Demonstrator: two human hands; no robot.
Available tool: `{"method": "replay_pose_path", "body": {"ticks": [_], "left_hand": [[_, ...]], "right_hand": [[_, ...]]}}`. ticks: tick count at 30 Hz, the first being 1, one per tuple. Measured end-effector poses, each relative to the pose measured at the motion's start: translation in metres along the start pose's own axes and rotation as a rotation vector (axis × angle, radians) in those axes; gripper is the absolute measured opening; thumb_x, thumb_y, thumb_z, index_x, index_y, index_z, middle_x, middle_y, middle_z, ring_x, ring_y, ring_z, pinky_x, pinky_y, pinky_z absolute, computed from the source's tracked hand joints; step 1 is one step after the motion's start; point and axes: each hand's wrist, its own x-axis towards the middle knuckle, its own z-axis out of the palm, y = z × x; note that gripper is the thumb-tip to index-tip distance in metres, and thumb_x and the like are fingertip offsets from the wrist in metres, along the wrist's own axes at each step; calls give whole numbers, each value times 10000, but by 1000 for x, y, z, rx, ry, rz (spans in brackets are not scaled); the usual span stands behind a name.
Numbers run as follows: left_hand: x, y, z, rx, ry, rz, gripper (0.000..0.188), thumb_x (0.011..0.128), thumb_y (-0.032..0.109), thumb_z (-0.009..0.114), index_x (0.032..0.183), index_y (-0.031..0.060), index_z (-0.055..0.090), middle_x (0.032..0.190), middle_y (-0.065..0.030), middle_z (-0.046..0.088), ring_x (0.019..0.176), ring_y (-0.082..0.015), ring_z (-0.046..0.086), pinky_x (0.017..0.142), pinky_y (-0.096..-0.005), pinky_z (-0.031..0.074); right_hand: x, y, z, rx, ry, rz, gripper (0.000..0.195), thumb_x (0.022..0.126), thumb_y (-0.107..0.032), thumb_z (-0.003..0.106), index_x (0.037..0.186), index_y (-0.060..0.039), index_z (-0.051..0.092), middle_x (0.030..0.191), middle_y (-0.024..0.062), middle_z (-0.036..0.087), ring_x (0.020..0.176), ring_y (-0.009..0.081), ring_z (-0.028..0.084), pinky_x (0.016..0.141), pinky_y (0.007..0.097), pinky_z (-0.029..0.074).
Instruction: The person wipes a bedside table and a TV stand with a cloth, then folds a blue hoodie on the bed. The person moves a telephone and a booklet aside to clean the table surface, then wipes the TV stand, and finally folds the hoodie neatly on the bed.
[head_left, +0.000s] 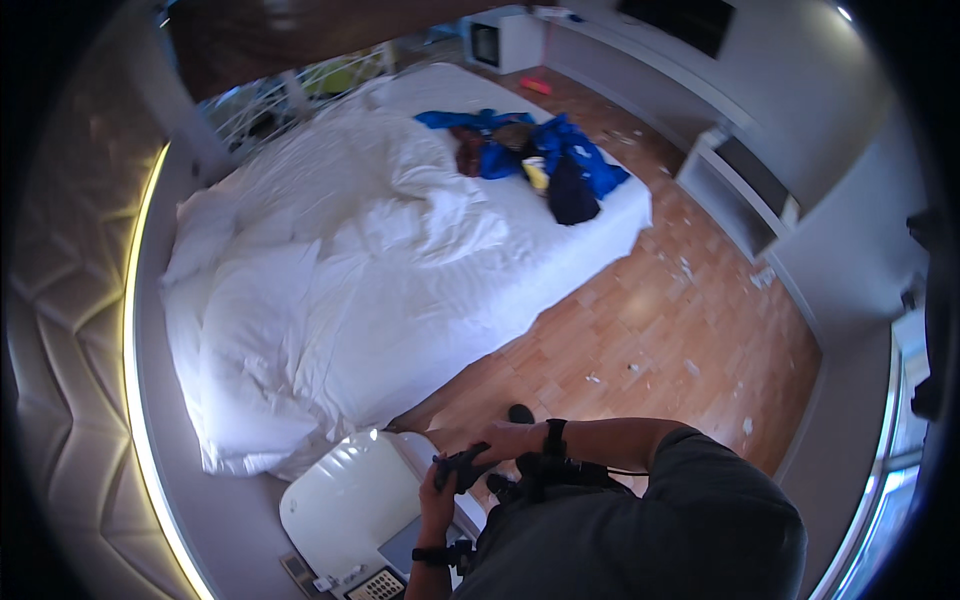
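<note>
Near the bottom middle, my left hand (438, 495) and my right hand (508, 441) meet at a small black object (459, 468), whose kind I cannot tell; both hands grip it in front of my body. Each wrist wears a black strap. The hands are just right of a glossy white bedside table (345, 495) with a keypad device (377, 585) on its lower part. Beyond lies a bed with a rumpled white duvet (337, 187) and a white sheet (465, 300). Blue and dark clothes (570, 165) lie heaped near the bed's far right edge.
Scraps of litter (691, 367) are scattered over the wood-look floor (600, 330). A red broom (535, 85) stands at the far end near a white cabinet (510, 41). A white open shelf unit (735, 195) is along the right wall. A padded headboard wall (67, 360) runs down the left.
</note>
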Motion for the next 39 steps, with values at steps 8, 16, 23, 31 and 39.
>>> {"method": "replay_pose_path", "body": {"ticks": [8,16,23,31,39], "left_hand": [[78,139,120,352,-326,-42,300,989,254,759,1090,-28,752,855,-103,746,826,-175,721,757,-361,567],[150,179,321,224,-634,218,192,1004,90,674,1161,-21,690,954,-71,712,887,-129,642,817,-298,531],[190,237,540,178,-1040,315,244,860,-127,491,1021,12,611,988,-46,648,988,-130,611,930,-290,498],[228,295,692,273,-1203,154,126,953,-16,650,1059,39,611,956,-9,608,925,-92,579,833,-272,506],[335,341,848,249,-1424,213,215,977,108,768,1139,11,667,979,-32,679,900,-106,634,814,-285,538]], "right_hand": [[-122,0,-94,-83,422,-6,327,991,-351,704,1088,-39,719,965,206,733,928,401,707,822,487,550],[-293,43,-218,-93,809,5,285,982,-269,736,1088,-7,702,960,195,717,909,381,706,804,453,553],[-450,72,-302,3,1009,164,289,911,-220,806,1079,-2,719,935,174,722,885,356,707,799,431,553],[-518,126,-383,48,1320,210,246,926,-172,786,1087,3,721,959,169,688,920,349,686,798,415,546],[-564,186,-531,215,1385,283,245,974,-132,740,1176,1,706,1011,186,735,908,328,728,804,397,568]]}}
